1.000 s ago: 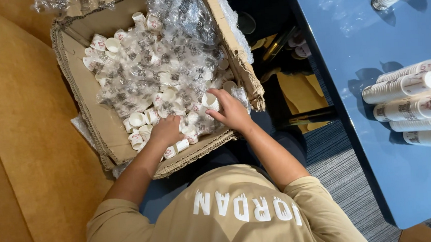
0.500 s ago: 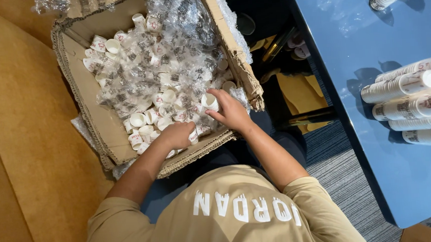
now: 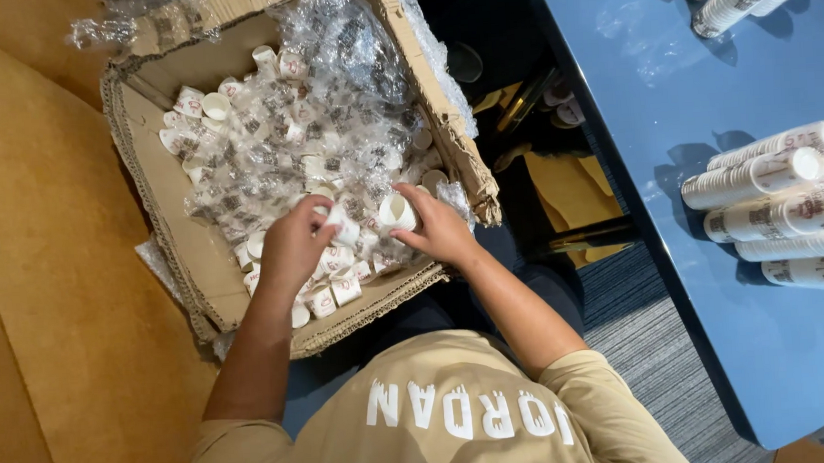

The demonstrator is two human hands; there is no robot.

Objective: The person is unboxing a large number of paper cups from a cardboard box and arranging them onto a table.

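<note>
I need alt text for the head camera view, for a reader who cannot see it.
A person's left hand and right hand each grip a small white paper cup inside a torn cardboard box full of loose cups and clear plastic wrap. Stacks of cups lie on a blue table to the right.

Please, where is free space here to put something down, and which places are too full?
Free: the blue table between the cup stacks at its right edge and its left edge, and the bare cardboard box floor along its left wall. Crowded: the box middle, full of small paper cups in plastic wrap, where the left hand and right hand work.
</note>
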